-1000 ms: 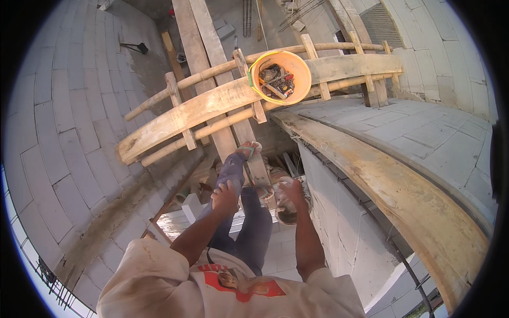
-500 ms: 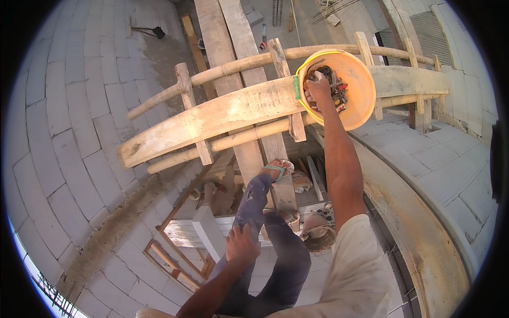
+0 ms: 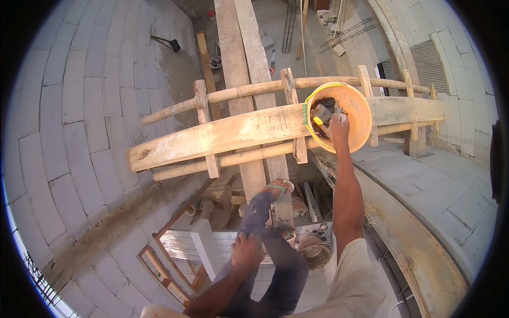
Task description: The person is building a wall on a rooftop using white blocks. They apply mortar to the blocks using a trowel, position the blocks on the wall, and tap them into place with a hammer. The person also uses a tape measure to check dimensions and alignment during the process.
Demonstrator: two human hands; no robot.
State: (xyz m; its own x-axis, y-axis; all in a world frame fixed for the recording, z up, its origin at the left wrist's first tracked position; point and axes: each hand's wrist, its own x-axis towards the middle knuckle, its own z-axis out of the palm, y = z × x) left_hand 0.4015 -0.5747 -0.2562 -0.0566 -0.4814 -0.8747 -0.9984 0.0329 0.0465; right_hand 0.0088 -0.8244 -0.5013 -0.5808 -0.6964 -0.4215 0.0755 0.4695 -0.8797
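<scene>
A round orange bucket (image 3: 360, 124) with a yellow rim stands on a wooden plank (image 3: 228, 133), with a jumble of dark tools inside. My right hand (image 3: 340, 128) reaches into the bucket, fingers curled among the tools. Beside its thumb side shows a greyish tool with a yellow part (image 3: 318, 121), its kind unclear. The fingertips are partly hidden, so I cannot make out exactly what they grip. My left hand (image 3: 247, 250) lies open on my thigh, fingers spread over the dark trousers.
Bamboo poles (image 3: 249, 91) and short wooden uprights (image 3: 203, 114) frame the plank. Long boards (image 3: 238, 63) run crosswise beneath it, over a drop to the floor. My sandalled foot (image 3: 278, 188) rests on a board. A block wall (image 3: 63, 132) rises at left. A second bucket (image 3: 316, 256) stands below.
My right hand has shifted within the bucket toward its near right side, and a greyish tool with a yellow part now shows. The view has tilted; my left hand stays on my thigh.
</scene>
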